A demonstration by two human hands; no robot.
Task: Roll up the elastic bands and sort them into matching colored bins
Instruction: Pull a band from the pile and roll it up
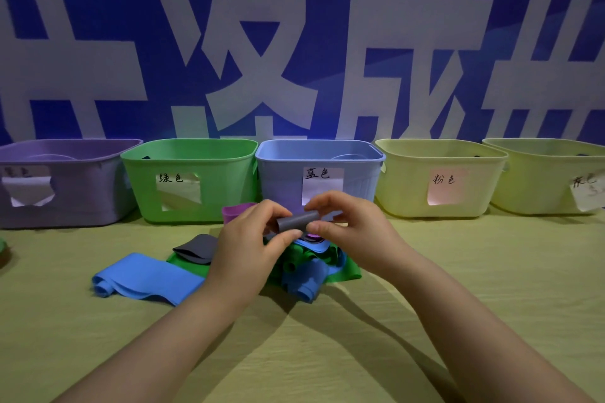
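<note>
Behind, blue bin (281,180) (bands (304,285) below)

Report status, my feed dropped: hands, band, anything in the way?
Holding: left hand and right hand pinch grey rolled band by its ends. Beneath them, loose band pile. Behind, row of bins.

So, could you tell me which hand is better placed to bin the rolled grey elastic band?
Right, probably: left hand and right hand both pinch the rolled grey elastic band, but the grey-labelled pale yellow plastic bin stands far right.
</note>
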